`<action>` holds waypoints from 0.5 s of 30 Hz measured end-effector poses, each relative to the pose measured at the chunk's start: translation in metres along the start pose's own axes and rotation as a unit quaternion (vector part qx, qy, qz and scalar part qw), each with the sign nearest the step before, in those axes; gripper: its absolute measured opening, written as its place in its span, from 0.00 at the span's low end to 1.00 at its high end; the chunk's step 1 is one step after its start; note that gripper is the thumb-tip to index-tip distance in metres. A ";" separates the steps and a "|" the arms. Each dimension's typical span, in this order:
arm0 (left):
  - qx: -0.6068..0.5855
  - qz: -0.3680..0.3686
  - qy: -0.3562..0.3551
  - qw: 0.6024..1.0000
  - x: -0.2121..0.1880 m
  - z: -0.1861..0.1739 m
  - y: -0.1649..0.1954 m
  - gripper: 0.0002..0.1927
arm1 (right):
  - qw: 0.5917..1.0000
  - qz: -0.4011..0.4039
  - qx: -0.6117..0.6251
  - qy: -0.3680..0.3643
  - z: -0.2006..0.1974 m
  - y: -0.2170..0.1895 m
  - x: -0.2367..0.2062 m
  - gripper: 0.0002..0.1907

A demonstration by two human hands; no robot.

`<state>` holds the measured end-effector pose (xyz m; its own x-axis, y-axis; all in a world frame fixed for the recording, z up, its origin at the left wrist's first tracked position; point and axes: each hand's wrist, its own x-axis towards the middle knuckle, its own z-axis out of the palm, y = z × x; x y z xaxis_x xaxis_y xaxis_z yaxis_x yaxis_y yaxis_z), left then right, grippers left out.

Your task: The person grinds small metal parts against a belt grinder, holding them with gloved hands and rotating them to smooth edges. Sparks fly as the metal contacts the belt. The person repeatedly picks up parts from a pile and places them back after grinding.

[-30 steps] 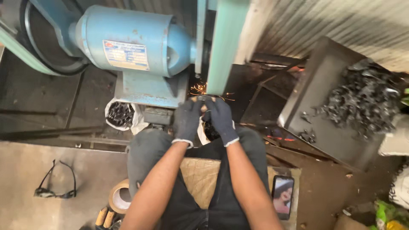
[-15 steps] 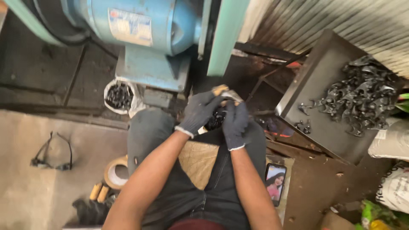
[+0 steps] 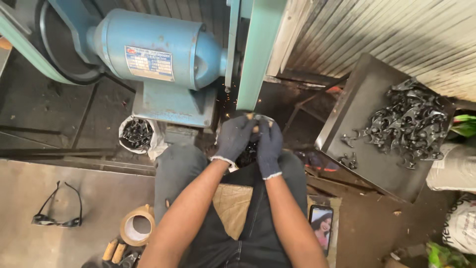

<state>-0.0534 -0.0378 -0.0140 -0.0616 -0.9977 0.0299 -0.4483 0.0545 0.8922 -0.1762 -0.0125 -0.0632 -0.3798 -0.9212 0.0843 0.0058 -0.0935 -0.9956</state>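
Both my hands wear dark gloves. My left hand (image 3: 234,139) and my right hand (image 3: 269,145) together grip a small metal part (image 3: 255,119) and press it up against the lower end of the green belt guard (image 3: 258,54) of a grinding machine. A few sparks (image 3: 223,97) fly to the left of the part. The blue motor (image 3: 158,47) of the machine sits on its blue base (image 3: 173,104) just left of my hands. Most of the part is hidden by my fingers.
A dark metal tray (image 3: 362,149) at the right holds a heap of several dark metal parts (image 3: 409,124). A white sack of similar parts (image 3: 138,134) stands at the left. Glasses (image 3: 54,211), a tape roll (image 3: 135,229) and a phone (image 3: 321,226) lie near my legs.
My hands, lowered near my lap half a second ago, have risen back to the belt with the part. The camera view has tilted up and sparks show again.
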 end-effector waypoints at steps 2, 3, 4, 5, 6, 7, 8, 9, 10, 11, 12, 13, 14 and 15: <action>0.045 0.059 -0.012 0.997 -0.011 -0.003 0.005 0.19 | 0.999 0.042 0.007 0.027 -0.012 -0.002 -0.013 0.11; 0.070 0.078 -0.022 0.994 -0.016 -0.006 0.008 0.19 | 1.000 -0.003 -0.009 0.020 -0.017 -0.002 -0.017 0.12; 0.096 0.100 -0.033 0.990 -0.020 -0.013 0.010 0.18 | 0.998 -0.049 -0.024 0.013 -0.020 -0.001 -0.017 0.13; 0.119 0.121 -0.047 0.984 -0.024 -0.019 0.012 0.18 | 0.995 -0.093 -0.041 0.006 -0.025 -0.001 -0.020 0.15; 0.130 0.106 -0.058 0.984 -0.028 -0.027 0.014 0.18 | 0.989 -0.098 -0.108 -0.023 -0.029 -0.001 -0.024 0.14; 0.141 0.101 -0.064 0.983 -0.029 -0.035 0.015 0.18 | 0.977 -0.112 -0.173 -0.049 -0.030 0.000 -0.025 0.13; 0.153 0.095 -0.071 0.981 -0.029 -0.041 0.017 0.18 | 0.961 -0.123 -0.238 -0.073 -0.030 0.000 -0.027 0.13; 0.103 0.115 -0.062 0.986 -0.029 -0.046 0.017 0.18 | 0.966 -0.108 -0.218 -0.085 -0.029 -0.001 -0.028 0.13; 0.053 0.132 -0.055 0.988 -0.028 -0.049 0.018 0.18 | 0.971 -0.092 -0.197 -0.097 -0.027 -0.002 -0.029 0.13; 0.005 0.145 -0.047 0.988 -0.026 -0.050 0.017 0.19 | 0.976 -0.074 -0.174 -0.111 -0.025 -0.003 -0.029 0.13; -0.031 0.048 -0.057 0.997 -0.025 -0.048 0.016 0.19 | 0.980 -0.052 -0.158 -0.110 -0.023 -0.005 -0.027 0.13; -0.066 -0.051 -0.064 0.994 -0.023 -0.043 0.015 0.19 | 0.983 -0.031 -0.142 -0.111 -0.021 -0.008 -0.023 0.13; -0.099 -0.151 -0.070 0.981 -0.021 -0.036 0.013 0.20 | 0.985 -0.009 -0.126 -0.114 -0.019 -0.011 -0.019 0.12; -0.108 -0.131 -0.050 0.984 -0.020 -0.029 0.011 0.19 | 0.985 0.011 -0.118 -0.127 -0.018 -0.014 -0.013 0.13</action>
<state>-0.0312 -0.0189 0.0087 -0.0607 -0.9668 -0.2484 -0.2614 -0.2248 0.9387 -0.1878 0.0076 -0.0515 -0.1386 -0.9895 0.0403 -0.2142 -0.0098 -0.9767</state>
